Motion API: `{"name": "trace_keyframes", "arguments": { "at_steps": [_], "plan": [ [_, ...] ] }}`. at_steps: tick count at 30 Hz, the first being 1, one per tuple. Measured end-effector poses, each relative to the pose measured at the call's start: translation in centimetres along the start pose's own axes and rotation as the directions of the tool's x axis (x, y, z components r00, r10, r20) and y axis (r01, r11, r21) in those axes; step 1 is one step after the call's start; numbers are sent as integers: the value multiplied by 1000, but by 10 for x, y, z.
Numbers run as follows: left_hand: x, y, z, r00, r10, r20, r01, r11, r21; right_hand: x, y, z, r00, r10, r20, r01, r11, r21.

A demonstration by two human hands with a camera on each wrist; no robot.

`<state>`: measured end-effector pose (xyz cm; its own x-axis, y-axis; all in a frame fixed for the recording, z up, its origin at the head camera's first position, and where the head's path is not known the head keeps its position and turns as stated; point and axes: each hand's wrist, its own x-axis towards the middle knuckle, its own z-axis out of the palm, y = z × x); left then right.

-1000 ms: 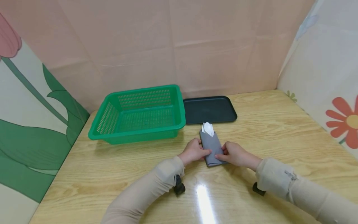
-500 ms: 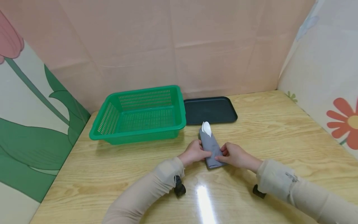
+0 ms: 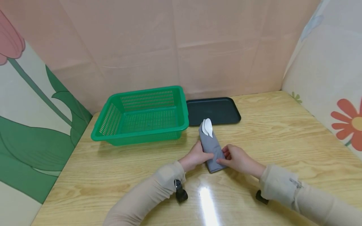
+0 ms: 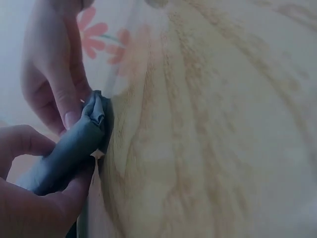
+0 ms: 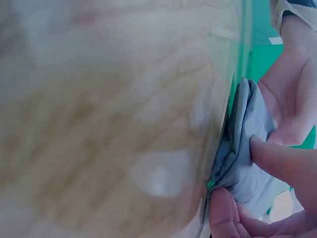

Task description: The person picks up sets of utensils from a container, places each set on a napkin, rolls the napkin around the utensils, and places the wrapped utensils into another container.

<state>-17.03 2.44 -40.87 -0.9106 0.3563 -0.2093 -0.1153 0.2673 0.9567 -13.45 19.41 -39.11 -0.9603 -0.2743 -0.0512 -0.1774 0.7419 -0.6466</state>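
A grey cloth napkin (image 3: pixel 210 145), folded into a narrow wrap, encloses white cutlery (image 3: pixel 207 126) whose ends stick out at the far end; a spoon lies on top. The left hand (image 3: pixel 197 155) grips the wrap from its left side, thumb over the top. On the opposite side, the right hand (image 3: pixel 238 159) pinches the napkin's right edge near its lower end. In the left wrist view the napkin (image 4: pixel 74 148) looks like a rolled bundle between the hands. Its folded layers at the lower end show in the right wrist view, beside the right thumb (image 5: pixel 277 158).
A green plastic basket (image 3: pixel 150 134) stands at the back left of the wooden table (image 3: pixel 113 175). Beside it, partly behind its right rim, lies a black tray (image 3: pixel 213 111). Printed sheets and a pink backdrop (image 3: pixel 135 44) enclose the table's back and sides.
The napkin's far end has tipped up and left, and the wrap looks narrower, with more of the cutlery's ends showing. Both hands keep their hold in nearly the same place.
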Motion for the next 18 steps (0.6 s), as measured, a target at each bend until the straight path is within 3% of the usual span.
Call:
{"name": "trace_keyframes", "arguments": {
  "at_steps": [7,12,18],
  "plan": [
    [-4,2,0,998,8,-57,-13,996,-85,-3,-9,1,999,-38,-16,38,999,-2],
    [-8,7,-5,995,25,-93,-31,997,-69,-4,-17,-2,996,-69,-52,68,998,-14],
    [-12,16,-10,994,61,-96,-68,995,-77,-4,-27,-7,992,-74,-106,72,997,-27]
  ]
}}
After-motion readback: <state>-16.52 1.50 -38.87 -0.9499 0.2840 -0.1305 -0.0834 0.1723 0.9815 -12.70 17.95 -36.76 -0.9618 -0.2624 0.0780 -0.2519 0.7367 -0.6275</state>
